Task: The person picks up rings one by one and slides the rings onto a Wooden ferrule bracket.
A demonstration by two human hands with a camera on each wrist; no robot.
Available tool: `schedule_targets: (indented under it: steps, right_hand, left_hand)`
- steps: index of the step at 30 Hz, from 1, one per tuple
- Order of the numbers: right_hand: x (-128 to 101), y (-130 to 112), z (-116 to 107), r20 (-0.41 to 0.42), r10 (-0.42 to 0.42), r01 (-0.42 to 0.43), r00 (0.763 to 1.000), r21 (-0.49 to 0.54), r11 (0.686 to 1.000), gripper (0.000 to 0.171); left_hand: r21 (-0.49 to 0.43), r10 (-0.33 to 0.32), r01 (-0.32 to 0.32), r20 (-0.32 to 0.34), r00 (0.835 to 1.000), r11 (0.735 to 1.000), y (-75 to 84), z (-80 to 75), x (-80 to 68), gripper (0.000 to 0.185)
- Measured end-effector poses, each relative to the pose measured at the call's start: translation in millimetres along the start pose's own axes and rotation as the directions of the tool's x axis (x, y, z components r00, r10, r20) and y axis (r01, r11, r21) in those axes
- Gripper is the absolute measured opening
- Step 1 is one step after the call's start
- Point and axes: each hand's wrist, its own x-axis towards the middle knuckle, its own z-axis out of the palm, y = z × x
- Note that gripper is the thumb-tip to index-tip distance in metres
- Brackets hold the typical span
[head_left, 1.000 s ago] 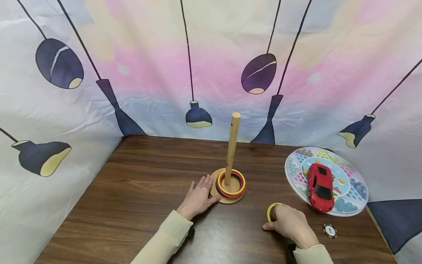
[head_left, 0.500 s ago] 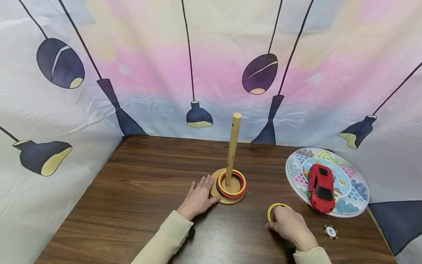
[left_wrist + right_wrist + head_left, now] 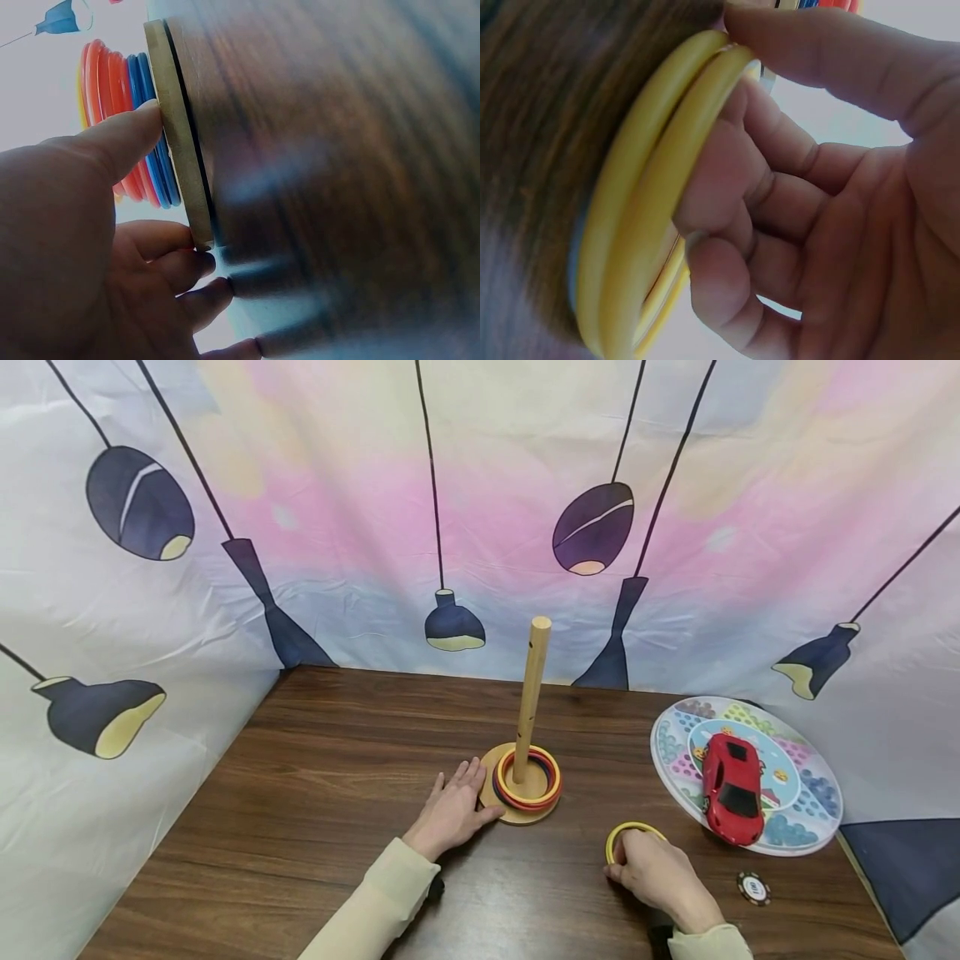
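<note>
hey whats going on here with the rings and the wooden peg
A person's left hand rests flat against the round wooden base of an upright wooden peg that already carries coloured rings. Their right hand grips a yellow plastic ring on the dark wooden table, beside the peg.

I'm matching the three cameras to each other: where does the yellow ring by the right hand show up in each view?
Head: yellow ring lies low and right of centre on the table, under the right hand.
Left wrist: not in it.
Right wrist: yellow ring fills the left half, fingers curled through it.
Shared landmark: the stacked rings on the wooden base.
</note>
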Motion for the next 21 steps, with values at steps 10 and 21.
schedule_targets:
  steps: [10, 21]
  right_hand:
    - [-1, -1, -1, -0.011, 0.001, -0.001, 1.0, 0.024, 1.0, 0.031]
    - [-5, -5, -26, -0.052, 0.039, -0.039, 0.998, 0.012, 0.999, 0.02]
  left_hand:
    - [-0.005, 0.004, -0.004, -0.006, 1.0, 1.0, -0.1, 0.8, -0.2, 0.08]
    - [0.005, -0.004, 0.004, -0.001, 1.0, 1.0, -1.0, 1.6, 1.0, 0.08]
